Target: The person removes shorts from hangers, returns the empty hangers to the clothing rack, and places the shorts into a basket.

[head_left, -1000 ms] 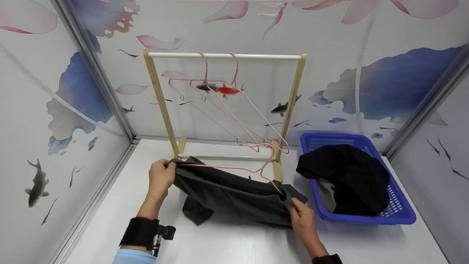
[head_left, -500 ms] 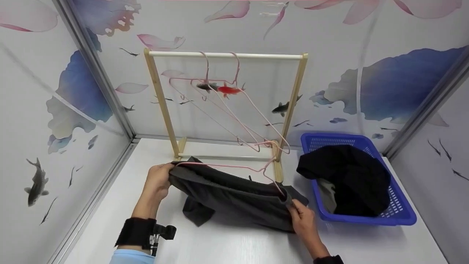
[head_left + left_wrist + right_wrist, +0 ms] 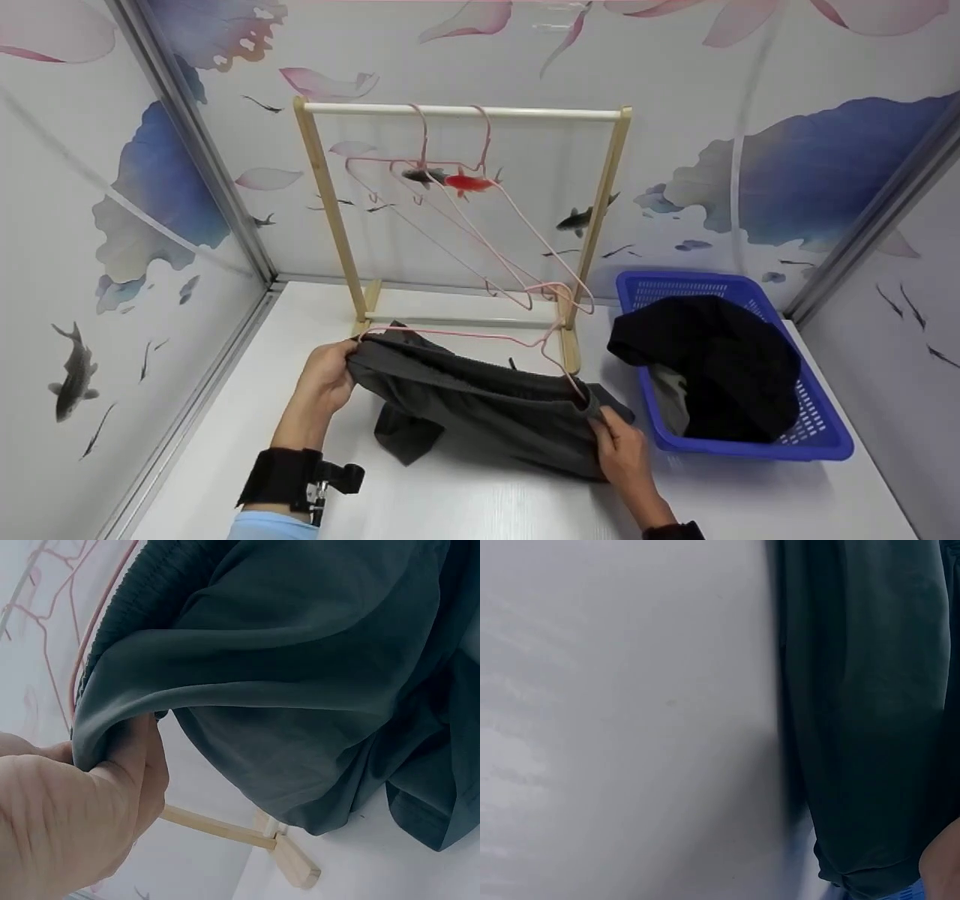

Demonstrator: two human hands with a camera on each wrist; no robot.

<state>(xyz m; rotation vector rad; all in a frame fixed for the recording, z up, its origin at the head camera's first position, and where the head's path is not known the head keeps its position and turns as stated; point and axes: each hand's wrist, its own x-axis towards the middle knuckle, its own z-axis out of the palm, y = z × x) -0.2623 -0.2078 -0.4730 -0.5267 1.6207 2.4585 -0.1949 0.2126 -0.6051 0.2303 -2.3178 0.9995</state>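
Observation:
Dark grey pants (image 3: 480,412) with a gathered elastic waistband hang between my hands, close over the white table. My left hand (image 3: 328,375) pinches the waistband's left end between thumb and fingers; the left wrist view shows the cloth folded over those fingers (image 3: 154,765). At the waistband's right end, my right hand (image 3: 624,454) grips the cloth, thumb on top. A pink wire hanger (image 3: 465,334) lies along the waist opening, its right arm going down inside the pants and its left end by my left fingertips. Its hook points toward the rack.
Behind the pants stands a wooden rack (image 3: 330,202) with a white rail (image 3: 360,109), two pink hangers (image 3: 487,146) hanging from it. At right, a blue basket (image 3: 750,448) holds black clothing (image 3: 720,360) and a grey piece (image 3: 670,397). Printed panels enclose the table (image 3: 420,502).
My left hand has shifted slightly left and down with the waistband's left end. The hanger's left arm now shows higher above the waistband. My right hand has barely moved.

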